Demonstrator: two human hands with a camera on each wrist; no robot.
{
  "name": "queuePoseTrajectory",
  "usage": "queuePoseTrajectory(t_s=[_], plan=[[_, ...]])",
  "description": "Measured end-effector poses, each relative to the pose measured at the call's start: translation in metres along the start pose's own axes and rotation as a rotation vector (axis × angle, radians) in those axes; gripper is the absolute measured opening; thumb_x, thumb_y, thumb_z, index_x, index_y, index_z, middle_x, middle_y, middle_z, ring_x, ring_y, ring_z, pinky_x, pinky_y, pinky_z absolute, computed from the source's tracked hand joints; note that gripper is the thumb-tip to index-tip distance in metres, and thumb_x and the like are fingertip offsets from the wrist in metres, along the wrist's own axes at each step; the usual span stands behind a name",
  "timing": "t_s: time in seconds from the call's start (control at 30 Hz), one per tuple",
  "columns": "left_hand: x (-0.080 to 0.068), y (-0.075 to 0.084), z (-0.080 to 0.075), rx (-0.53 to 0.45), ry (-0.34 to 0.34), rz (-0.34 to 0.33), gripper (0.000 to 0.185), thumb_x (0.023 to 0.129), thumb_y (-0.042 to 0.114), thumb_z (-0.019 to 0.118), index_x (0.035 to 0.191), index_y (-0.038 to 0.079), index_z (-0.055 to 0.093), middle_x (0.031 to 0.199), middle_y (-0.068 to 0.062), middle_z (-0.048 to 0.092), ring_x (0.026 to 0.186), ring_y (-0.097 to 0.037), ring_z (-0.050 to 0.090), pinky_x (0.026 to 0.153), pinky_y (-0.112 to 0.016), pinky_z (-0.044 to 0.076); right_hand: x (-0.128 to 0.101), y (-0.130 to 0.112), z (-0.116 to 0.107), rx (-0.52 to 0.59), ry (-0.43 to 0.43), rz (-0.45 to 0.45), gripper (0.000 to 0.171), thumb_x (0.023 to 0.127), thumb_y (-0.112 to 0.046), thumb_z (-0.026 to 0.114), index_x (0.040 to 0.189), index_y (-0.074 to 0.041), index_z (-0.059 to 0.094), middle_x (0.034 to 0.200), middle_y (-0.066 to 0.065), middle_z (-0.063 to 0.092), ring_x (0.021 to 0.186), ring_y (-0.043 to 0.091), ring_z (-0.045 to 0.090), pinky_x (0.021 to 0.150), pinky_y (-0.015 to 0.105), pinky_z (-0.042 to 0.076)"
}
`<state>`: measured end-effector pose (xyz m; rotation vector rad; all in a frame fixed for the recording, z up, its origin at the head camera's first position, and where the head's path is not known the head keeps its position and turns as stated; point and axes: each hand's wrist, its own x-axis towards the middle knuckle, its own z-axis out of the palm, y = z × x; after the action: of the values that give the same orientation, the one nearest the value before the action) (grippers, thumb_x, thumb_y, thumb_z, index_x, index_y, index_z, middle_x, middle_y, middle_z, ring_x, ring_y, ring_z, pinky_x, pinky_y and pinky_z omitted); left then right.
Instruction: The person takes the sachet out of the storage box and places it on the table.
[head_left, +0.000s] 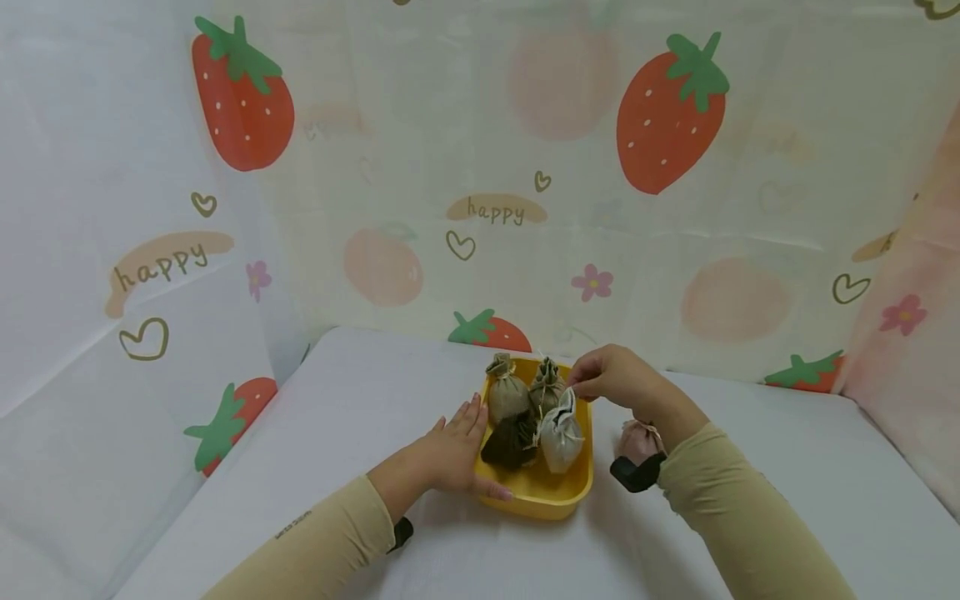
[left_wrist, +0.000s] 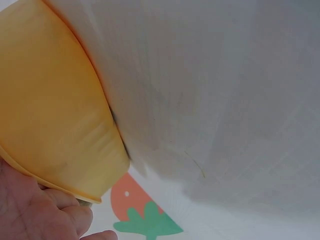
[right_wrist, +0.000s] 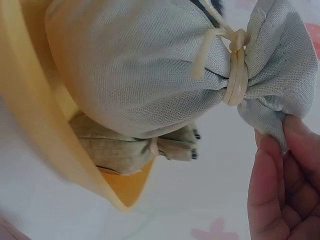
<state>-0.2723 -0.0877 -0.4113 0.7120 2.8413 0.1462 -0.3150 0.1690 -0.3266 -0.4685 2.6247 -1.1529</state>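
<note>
A yellow plastic basin (head_left: pixel 555 505) on the white table holds several small tied cloth pouches. My right hand (head_left: pixel 611 379) pinches the gathered top of a light grey pouch (head_left: pixel 562 437) at the basin's right side. In the right wrist view, thumb and fingertips grip one corner of the grey pouch (right_wrist: pixel 145 65) above its cream cord. My left hand (head_left: pixel 450 450) rests with extended fingers along the basin's left wall, its thumb over the near rim. Beside the grey pouch sit a dark brown pouch (head_left: pixel 510 442), an olive pouch (head_left: pixel 507 398) and a green-brown pouch (head_left: pixel 547 387).
A pink pouch (head_left: pixel 639 442) lies on the table right of the basin, partly hidden by the right wrist's black strap (head_left: pixel 636 473). Behind the table (head_left: pixel 360 392) hangs a white curtain (head_left: pixel 465 125) printed with strawberries, also along both sides.
</note>
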Motion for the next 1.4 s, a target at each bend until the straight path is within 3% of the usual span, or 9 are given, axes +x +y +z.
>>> queuePoseTrajectory(t_s=[0.33,0.87,1.4], plan=[[-0.001,0.0,-0.001,-0.019,-0.002,-0.005,0.131,0.056,0.089,0.042,0.147,0.003,0.004,0.152,-0.014,-0.006,0.14,-0.028,0.002,0.108,-0.051,0.015,-0.014,-0.008,-0.014,-0.131,0.064,-0.088,0.007,0.086,-0.015,0.063,0.084,-0.01,0.068,0.079,0.005,0.066,0.073,0.017,0.06,0.071,0.032,0.05],[0.0,0.0,0.0,-0.012,-0.012,-0.009,0.132,0.054,0.09,0.041,0.147,0.004,0.002,0.152,-0.013,-0.007,0.14,-0.027,0.001,0.108,-0.05,0.015,-0.038,-0.014,-0.037,-0.16,0.203,-0.099,0.01,0.087,-0.015,0.062,0.083,-0.008,0.068,0.076,0.002,0.065,0.071,0.017,0.059,0.069,0.032,0.049],[0.003,-0.001,0.001,-0.011,-0.014,-0.012,0.133,0.054,0.09,0.04,0.147,0.004,0.002,0.152,-0.012,-0.008,0.14,-0.027,0.0,0.108,-0.05,0.014,-0.071,-0.008,-0.077,-0.214,0.333,-0.065,0.014,0.088,-0.019,0.062,0.088,-0.005,0.067,0.074,0.003,0.062,0.074,0.022,0.057,0.06,0.03,0.042]])
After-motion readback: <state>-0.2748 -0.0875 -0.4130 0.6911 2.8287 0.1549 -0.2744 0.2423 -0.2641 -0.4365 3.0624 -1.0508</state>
